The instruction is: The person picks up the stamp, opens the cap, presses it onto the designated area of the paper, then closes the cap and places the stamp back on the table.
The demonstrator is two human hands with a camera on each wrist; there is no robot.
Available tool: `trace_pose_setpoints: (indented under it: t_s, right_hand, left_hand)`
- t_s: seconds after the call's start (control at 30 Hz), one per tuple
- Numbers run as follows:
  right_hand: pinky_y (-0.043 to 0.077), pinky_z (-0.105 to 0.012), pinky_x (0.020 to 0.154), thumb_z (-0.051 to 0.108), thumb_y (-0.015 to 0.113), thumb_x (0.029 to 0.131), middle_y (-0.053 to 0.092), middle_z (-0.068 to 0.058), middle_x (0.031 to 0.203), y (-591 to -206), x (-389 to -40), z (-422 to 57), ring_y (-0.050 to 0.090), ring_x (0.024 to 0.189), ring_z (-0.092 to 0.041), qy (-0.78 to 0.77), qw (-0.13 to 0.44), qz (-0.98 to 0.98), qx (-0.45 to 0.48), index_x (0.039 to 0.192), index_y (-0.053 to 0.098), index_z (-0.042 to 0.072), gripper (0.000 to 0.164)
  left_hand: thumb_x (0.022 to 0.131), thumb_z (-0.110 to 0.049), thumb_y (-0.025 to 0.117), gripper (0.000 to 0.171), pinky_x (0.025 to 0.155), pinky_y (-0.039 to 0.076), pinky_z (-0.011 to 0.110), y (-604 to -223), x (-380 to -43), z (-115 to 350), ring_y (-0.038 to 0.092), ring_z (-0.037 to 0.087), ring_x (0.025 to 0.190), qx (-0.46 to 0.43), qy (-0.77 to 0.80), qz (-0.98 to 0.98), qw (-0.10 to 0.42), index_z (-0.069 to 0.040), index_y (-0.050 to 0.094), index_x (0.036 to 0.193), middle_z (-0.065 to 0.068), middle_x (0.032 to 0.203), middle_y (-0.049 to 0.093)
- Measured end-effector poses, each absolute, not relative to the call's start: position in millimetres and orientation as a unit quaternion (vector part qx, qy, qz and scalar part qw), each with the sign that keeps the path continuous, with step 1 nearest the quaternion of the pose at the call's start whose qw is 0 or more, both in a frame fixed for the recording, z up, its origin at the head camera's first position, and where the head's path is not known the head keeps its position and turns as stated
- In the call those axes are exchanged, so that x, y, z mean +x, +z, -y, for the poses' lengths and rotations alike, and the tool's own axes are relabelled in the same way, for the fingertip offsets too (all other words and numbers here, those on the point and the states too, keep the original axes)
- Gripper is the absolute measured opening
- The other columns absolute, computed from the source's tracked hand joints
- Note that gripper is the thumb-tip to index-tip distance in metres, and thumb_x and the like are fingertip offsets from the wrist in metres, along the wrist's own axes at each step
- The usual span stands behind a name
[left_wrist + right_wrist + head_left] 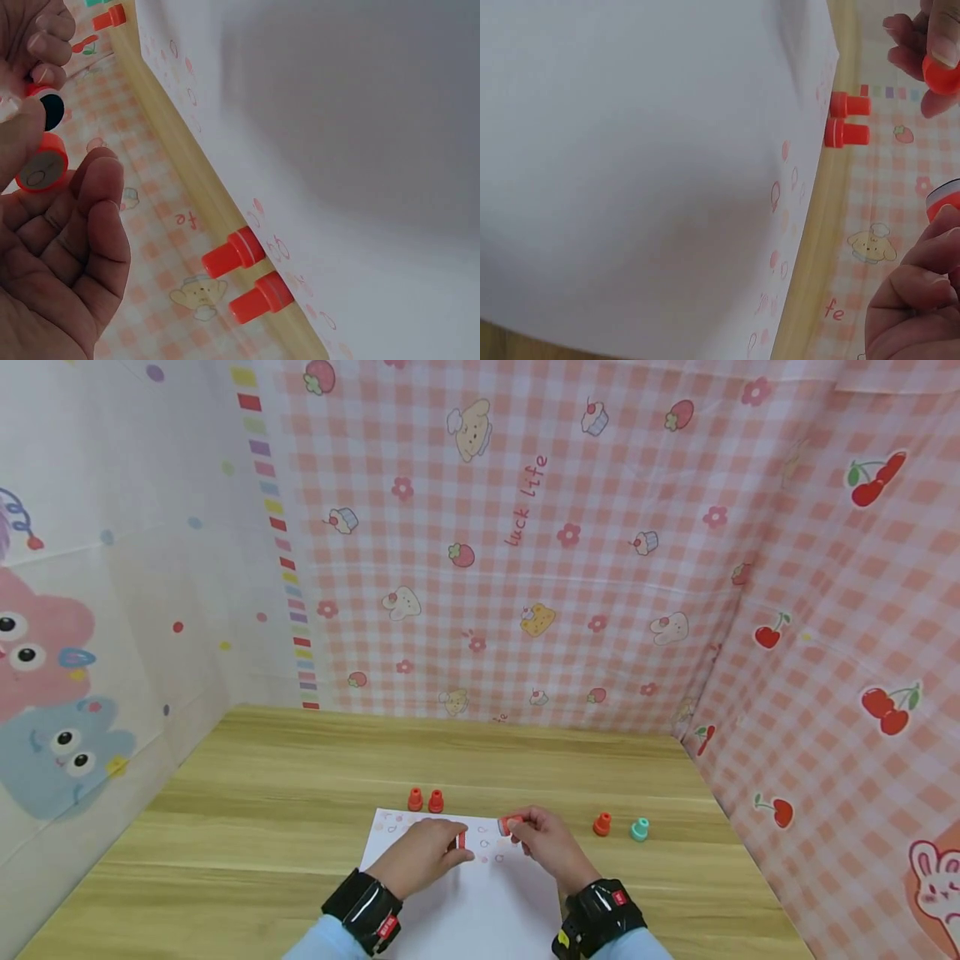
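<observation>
My left hand [422,853] pinches a short red stamp cap [45,166] over the paper; its pale round side, marked with a small oval outline, shows in the left wrist view. With thumb and fingertips, my right hand [557,850] grips a red stamp [507,825]. That stamp has a pale band near its end and a dark round face, partly hidden by my left thumb in the left wrist view. Below both hands lies a white sheet of paper [495,914], with small red and pink prints along its far edge.
Two red stamps [436,802] stand just beyond the paper's far left edge. To the right of the paper stand another red stamp [602,824] and a turquoise stamp [640,830]. Patterned cloth [487,602] hangs behind and beside the wooden table [247,827].
</observation>
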State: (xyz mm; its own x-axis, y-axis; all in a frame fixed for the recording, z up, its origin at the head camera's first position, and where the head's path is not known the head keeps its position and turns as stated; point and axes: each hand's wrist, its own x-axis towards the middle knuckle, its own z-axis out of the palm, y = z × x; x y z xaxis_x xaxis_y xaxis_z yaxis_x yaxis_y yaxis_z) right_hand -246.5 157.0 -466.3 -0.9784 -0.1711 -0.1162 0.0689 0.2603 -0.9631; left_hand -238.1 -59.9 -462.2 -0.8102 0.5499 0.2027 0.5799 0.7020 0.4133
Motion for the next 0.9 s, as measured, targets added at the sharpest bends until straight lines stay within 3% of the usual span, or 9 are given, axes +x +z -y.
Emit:
trace_pose_setpoints:
  t_s: [0.13, 0.23, 0.33, 0.6, 0.77, 0.9]
  right_hand:
    - [0.04, -0.03, 0.062, 0.019, 0.057, 0.089, 0.058, -0.011, 0.085, -468, -248, -159, 0.051, 0.079, -0.034, -0.585, 0.078, -0.806, -0.037, 0.102, 0.06, 0.004, 0.02]
    - [0.04, -0.029, 0.062, 0.019, 0.058, 0.089, 0.059, -0.006, 0.083, -469, -248, -161, 0.052, 0.079, -0.03, -0.552, 0.061, -0.831, -0.038, 0.101, 0.06, 0.006, 0.018]
    - [0.039, -0.029, 0.06, 0.02, 0.06, 0.087, 0.056, -0.002, 0.079, -469, -248, -163, 0.05, 0.073, -0.022, -0.505, 0.039, -0.861, -0.038, 0.098, 0.061, 0.008, 0.016]
    - [0.038, -0.028, 0.056, 0.015, 0.065, 0.083, 0.053, 0.004, 0.071, -477, -249, -166, 0.046, 0.064, -0.013, -0.365, -0.01, -0.926, -0.092, 0.086, 0.06, 0.012, 0.006]
    - [0.037, -0.025, 0.053, 0.017, 0.067, 0.081, 0.05, 0.007, 0.065, -484, -250, -168, 0.044, 0.059, -0.012, -0.269, -0.026, -0.952, -0.144, 0.083, 0.06, 0.013, 0.009]
    - [0.037, -0.025, 0.055, 0.017, 0.069, 0.08, 0.05, 0.007, 0.065, -486, -248, -166, 0.044, 0.059, -0.012, -0.216, -0.035, -0.961, -0.169, 0.084, 0.06, 0.011, 0.012]
  left_hand:
    - [0.081, -0.026, 0.068, 0.018, 0.052, 0.036, 0.022, -463, -238, 61, 0.042, 0.003, 0.056, -0.308, -0.228, 0.923, 0.043, -0.01, 0.062, 0.088, -0.012, 0.061, 0.044]
    - [0.078, -0.021, 0.071, 0.015, 0.051, 0.034, 0.022, -462, -238, 61, 0.041, 0.004, 0.055, -0.31, -0.226, 0.922, 0.048, -0.013, 0.058, 0.079, -0.011, 0.059, 0.042]
    - [0.076, -0.02, 0.073, 0.024, 0.051, 0.033, 0.022, -463, -239, 61, 0.039, 0.004, 0.055, -0.309, -0.229, 0.922, 0.048, -0.017, 0.05, 0.069, -0.011, 0.058, 0.04]
    - [0.079, -0.032, 0.068, 0.021, 0.047, 0.033, 0.02, -458, -237, 63, 0.039, 0.002, 0.049, -0.298, -0.252, 0.92, 0.04, -0.018, 0.056, 0.07, -0.012, 0.054, 0.042]
    - [0.083, -0.041, 0.06, 0.027, 0.045, 0.032, 0.02, -459, -236, 64, 0.038, 0.001, 0.046, -0.298, -0.256, 0.918, 0.046, -0.018, 0.058, 0.071, -0.013, 0.052, 0.042]
    - [0.084, -0.04, 0.06, 0.026, 0.045, 0.032, 0.02, -460, -237, 64, 0.038, 0.001, 0.047, -0.295, -0.256, 0.919, 0.046, -0.018, 0.057, 0.071, -0.013, 0.053, 0.043]
